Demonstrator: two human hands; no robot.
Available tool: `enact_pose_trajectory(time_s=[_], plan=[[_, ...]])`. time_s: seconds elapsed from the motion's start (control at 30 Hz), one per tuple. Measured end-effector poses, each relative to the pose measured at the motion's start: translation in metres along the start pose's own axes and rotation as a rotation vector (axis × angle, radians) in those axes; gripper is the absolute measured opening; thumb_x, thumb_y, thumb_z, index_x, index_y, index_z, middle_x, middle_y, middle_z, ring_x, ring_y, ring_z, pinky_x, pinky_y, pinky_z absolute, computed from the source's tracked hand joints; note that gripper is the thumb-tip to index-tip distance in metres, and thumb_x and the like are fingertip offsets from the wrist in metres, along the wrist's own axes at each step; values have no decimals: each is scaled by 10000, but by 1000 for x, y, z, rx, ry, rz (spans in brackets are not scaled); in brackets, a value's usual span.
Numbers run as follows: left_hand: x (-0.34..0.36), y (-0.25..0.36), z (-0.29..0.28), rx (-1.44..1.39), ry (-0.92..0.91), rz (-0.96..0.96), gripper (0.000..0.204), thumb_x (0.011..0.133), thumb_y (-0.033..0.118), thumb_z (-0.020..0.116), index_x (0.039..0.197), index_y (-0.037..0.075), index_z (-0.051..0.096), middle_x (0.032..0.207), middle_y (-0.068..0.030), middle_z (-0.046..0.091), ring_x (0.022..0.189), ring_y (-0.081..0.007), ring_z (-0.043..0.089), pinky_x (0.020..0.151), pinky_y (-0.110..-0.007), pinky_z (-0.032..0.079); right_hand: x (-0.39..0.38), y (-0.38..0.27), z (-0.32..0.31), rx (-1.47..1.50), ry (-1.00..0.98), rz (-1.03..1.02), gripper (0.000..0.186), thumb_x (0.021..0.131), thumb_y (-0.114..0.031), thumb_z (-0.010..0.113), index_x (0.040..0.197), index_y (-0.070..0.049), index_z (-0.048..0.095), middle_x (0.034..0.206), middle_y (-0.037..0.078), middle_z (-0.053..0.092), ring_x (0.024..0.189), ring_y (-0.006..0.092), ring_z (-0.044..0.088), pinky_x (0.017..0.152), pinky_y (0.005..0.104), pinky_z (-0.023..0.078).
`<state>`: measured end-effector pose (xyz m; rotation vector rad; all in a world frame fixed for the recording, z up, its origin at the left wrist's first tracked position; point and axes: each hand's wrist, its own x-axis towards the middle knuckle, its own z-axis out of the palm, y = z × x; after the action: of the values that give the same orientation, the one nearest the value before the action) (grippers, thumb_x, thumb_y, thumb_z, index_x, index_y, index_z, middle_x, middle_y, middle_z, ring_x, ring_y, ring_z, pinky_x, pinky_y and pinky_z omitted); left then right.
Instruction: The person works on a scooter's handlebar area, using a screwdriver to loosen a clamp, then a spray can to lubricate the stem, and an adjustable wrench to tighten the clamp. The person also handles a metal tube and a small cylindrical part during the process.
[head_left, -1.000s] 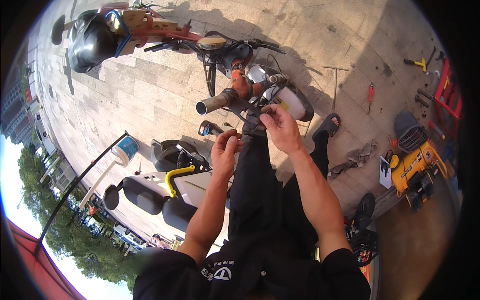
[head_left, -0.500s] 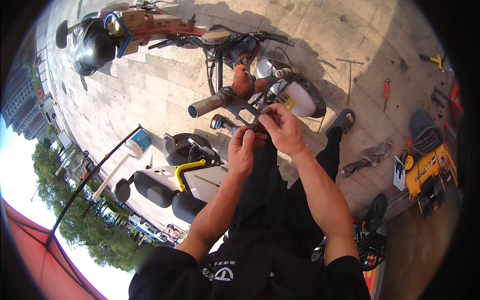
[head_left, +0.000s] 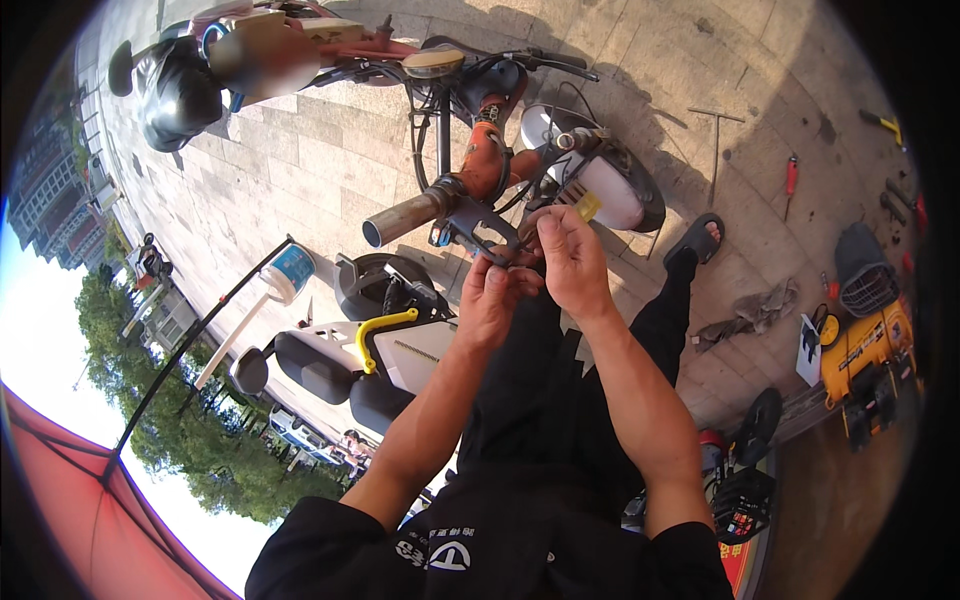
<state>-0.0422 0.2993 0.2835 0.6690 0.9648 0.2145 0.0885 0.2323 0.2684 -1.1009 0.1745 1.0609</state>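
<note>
A dark slotted bracket (head_left: pixel 492 232) sticks out toward me beside a bare metal tube (head_left: pixel 405 218) on an orange bike frame (head_left: pixel 487 165). The bracket's near end sits between the thumb and fingers of my left hand (head_left: pixel 497 300), which is closed. Just right of it, my right hand (head_left: pixel 572 262) is closed in a pinch, thumb pressed to the fingers. Whatever lies in that pinch is hidden. Behind the hands stands a white-fendered wheel (head_left: pixel 610 192).
A white scooter with a yellow grab bar (head_left: pixel 375 335) stands at the left, near a bucket (head_left: pixel 290 272). On the paving to the right are a T-handle wrench (head_left: pixel 715 150), a red screwdriver (head_left: pixel 791 183), a rag (head_left: pixel 755 307) and a yellow tool case (head_left: pixel 868 345).
The view has shifted slightly, and the surroundings at right now appear farther right. Both hands keep their pinch by the bracket; the blue-black tool behind it is now mostly hidden.
</note>
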Motion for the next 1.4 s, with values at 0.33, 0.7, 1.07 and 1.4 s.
enact_pose_trajectory(time_s=[0.33,0.7,1.07,1.4], plan=[[7,3,30,-37,403,-33,530,1022,459,246,1173,18,500,1101,-119,587,1047,-229,569,911,-368,445,27,-7,37,-313,205,-185,323,985,-317,485,844,-36,556,661,111,563,596,257,565,577,358,444],[37,5,61,652,844,-110,353,974,401,419,1019,78,554,923,-46,620,859,-162,602,753,-325,468,38,-2,45,-511,272,-306,335,973,-231,418,702,-42,480,611,157,526,587,402,532,542,466,413],[32,-8,44,812,775,-32,251,915,317,542,997,80,558,881,-25,622,808,-137,607,729,-311,483,35,4,44,-519,291,-310,333,960,-225,428,689,-38,475,595,145,513,558,391,525,516,452,409],[34,6,66,597,699,-1,278,992,266,358,1045,60,538,968,-53,612,850,-151,597,754,-298,489,34,-3,50,-609,335,-280,423,999,-276,355,684,-23,480,573,87,506,529,276,514,523,370,394]])
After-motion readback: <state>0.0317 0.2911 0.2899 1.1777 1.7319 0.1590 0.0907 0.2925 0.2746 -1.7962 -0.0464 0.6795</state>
